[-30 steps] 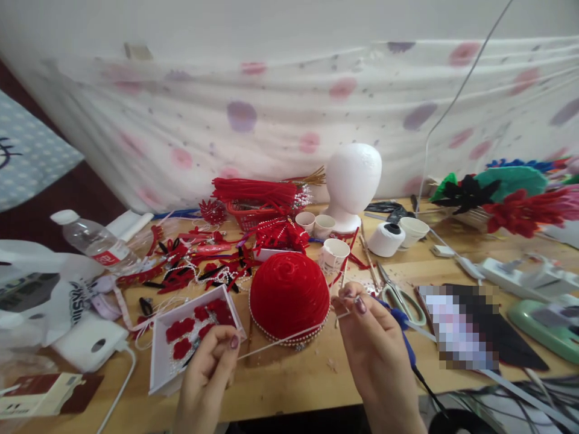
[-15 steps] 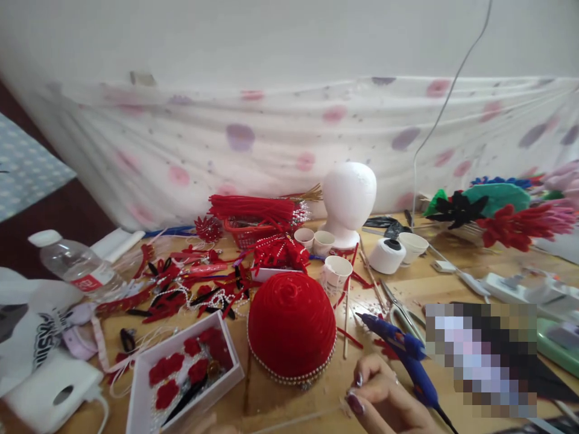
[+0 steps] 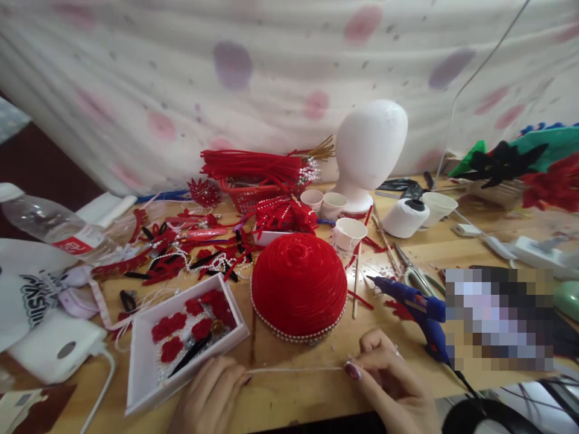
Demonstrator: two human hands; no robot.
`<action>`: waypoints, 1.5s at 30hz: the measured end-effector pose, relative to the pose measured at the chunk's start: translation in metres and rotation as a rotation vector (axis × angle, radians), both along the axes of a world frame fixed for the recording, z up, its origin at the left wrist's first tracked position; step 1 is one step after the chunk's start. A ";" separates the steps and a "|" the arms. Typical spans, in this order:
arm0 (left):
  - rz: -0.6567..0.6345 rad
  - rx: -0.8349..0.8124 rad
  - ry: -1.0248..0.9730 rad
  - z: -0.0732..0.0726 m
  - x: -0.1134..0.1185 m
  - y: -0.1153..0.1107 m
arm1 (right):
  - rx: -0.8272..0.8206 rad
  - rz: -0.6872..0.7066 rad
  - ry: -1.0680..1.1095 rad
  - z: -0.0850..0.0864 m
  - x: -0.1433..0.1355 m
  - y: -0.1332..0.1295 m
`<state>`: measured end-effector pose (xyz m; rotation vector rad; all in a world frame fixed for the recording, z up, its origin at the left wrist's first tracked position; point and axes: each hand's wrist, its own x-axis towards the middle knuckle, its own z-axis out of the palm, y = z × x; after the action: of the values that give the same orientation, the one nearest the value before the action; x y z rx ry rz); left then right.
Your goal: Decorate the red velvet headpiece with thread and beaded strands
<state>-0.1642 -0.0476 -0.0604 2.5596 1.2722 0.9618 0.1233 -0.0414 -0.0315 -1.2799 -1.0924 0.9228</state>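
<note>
Between my two hands a thin white thread [image 3: 296, 369] runs nearly straight, low over the wooden table. My left hand [image 3: 211, 392] is closed on its left end, beside the white box [image 3: 151, 395] of red flowers and beads. My right hand [image 3: 391, 380] pinches the other end between thumb and forefinger. Just beyond the thread sits a red domed cap [image 3: 298, 286] with a pearl string round its lower edge. To the right of the cap lies a blue glue gun [image 3: 409, 301].
A white foam head [image 3: 371, 144] stands at the back, near paper cups [image 3: 349, 234] and a thread cone [image 3: 406, 218]. Scissors [image 3: 418, 271] lie right of the cap. Red trimmings clutter the left, with a plastic bottle [image 3: 54, 226] and white device [image 3: 56, 346].
The view has tilted down, so everything appears higher. My left hand, barely in view before, now shows at the thread's left end. My right hand still pinches.
</note>
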 end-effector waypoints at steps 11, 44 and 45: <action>0.158 0.270 0.105 0.025 0.030 -0.012 | 0.148 0.073 -0.154 -0.005 -0.009 -0.002; 0.040 -0.205 -0.424 0.016 0.143 0.006 | -0.132 0.062 0.281 0.003 0.000 -0.004; 0.045 -0.195 -0.421 0.016 0.142 0.005 | -0.117 0.043 0.267 0.004 0.002 -0.004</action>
<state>-0.0218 -0.0422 -0.0447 2.0487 1.2319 1.2343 0.1255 -0.0457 -0.0271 -1.1905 -0.8699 1.1684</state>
